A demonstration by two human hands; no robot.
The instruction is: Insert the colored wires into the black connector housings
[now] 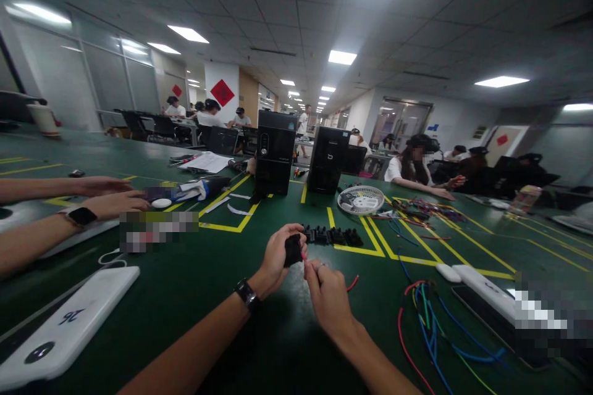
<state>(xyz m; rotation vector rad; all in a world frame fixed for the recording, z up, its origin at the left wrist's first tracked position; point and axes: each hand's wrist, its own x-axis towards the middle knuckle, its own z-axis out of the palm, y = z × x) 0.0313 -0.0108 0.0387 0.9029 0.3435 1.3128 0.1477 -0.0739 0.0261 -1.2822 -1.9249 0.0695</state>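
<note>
My left hand [274, 257], with a dark watch on its wrist, is closed around a small black block-shaped part [293, 251], perhaps a terminal block. Close against it, my right hand [328, 290] pinches a red wire [353, 284]. One end of the wire meets the black part, and its tail sticks out to the right of the hand. Whether the wire sits inside the part cannot be made out. Just beyond my hands lies a row of similar black parts [334, 236] on the green table [259, 333].
Loose coloured wires [428, 321] lie at right. Farther back are a white basket [360, 199], a wire heap [419, 210] and two black computer towers [277, 160]. A white power bank [74, 321] lies at left, near another person's hands [113, 203]. Someone sits across at right [412, 166].
</note>
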